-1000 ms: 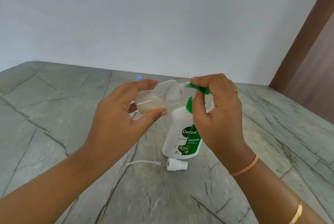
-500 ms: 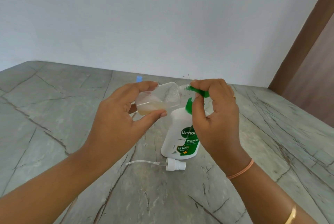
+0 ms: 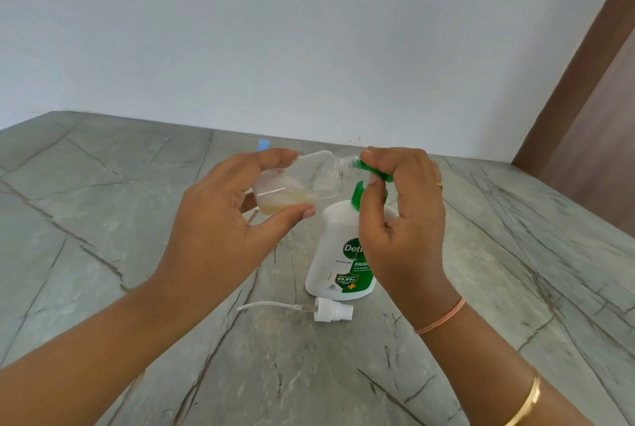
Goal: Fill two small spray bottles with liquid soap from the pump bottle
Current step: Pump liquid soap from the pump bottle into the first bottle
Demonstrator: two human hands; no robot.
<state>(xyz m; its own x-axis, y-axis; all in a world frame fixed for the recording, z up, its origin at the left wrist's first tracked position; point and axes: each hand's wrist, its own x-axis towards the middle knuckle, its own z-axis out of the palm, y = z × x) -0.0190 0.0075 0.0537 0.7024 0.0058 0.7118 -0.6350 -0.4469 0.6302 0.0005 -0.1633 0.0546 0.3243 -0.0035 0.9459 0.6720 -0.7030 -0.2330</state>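
My left hand [image 3: 220, 229] holds a small clear spray bottle [image 3: 302, 181] on its side, its open neck touching the green pump nozzle [image 3: 374, 172]. Yellowish soap lies pooled in the bottle's lower end, with bubbles near the neck. My right hand [image 3: 402, 219] grips and presses the green pump head of the white pump bottle [image 3: 338, 253], which stands on the stone table [image 3: 103, 205]. The small bottle's white spray cap [image 3: 331, 310] with its thin dip tube lies on the table in front of the pump bottle. I see no second small bottle.
A small blue object [image 3: 263, 143] shows at the table's far edge, behind my left hand. A pale wall rises behind the table. A brown door frame [image 3: 584, 82] stands at the right.
My right hand has shifted slightly on the pump head. The small bottle stays at the nozzle, and the soap pool in it looks much the same.
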